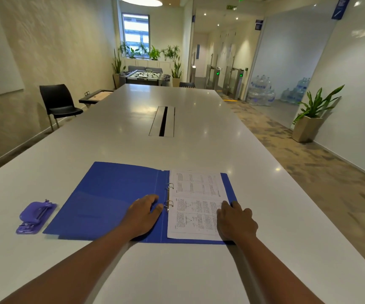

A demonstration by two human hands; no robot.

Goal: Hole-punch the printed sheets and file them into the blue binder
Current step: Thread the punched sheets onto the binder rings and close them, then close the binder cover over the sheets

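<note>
Long white table [199, 150] in an office room, glossy top, chair and plants well behind. Blue binder [111, 194] lies open flat near the front edge, thin matte plastic covers, two metal rings [170, 195] at the spine. Printed sheets [195, 205] sit on the right cover, threaded on the rings as far as visible; white paper, dense small text and triangle diagrams. Left hand [143, 213] rests palm down on the left cover just beside the spine, fingers loosely spread and flat, gripping nothing. Right hand [235, 220] lies on the right edge of the sheets and cover, fingers slightly curled, pressing down rather than holding; thumb side hidden, so a pinch on the paper edge cannot be ruled out. Purple hole punch [36, 217], rounded plastic with metal parts, sits apart to the left of the binder, untouched. Filing looks nearly done; closing the cover likely remains. Risks: whether the rings are fully shut cannot be told, and if open, sheets could slip off when the cover swings; thin paper may tear at the holes if dragged; smooth table lets the binder slide under a sideways push.
</note>
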